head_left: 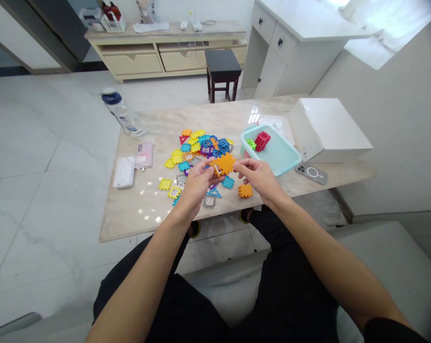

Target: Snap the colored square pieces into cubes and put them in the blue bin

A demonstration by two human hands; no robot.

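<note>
Hands meet in mid-air over the near edge of the marble table [147,209], and between them sits the orange tile [224,163], a toothed plastic piece lifted clear of the surface. The left hand [197,183] is curled, thumb and fingertips pinched on the tile's left side. The right hand [259,177] closes thumb and forefinger on its right edge, the other fingers loosely folded. Both grips sit out at the rim (likely so the flat face shows and the teeth are not all covered).

At twelve o'clock from the hands lies the pile of coloured tiles [197,147], spread flat and within easy reach. A second orange piece [244,190] rests on the table at six o'clock, just under the right hand.

At two o'clock stands the teal tray [283,159], holding a red block [262,140] and a green piece [251,143]. Beyond it is a white box [326,128], with a phone [311,172] lying in front. Over at ten o'clock lies a water bottle [122,112] on its side, and at nine o'clock a white power bank [124,172], both well apart from the tiles.
</note>
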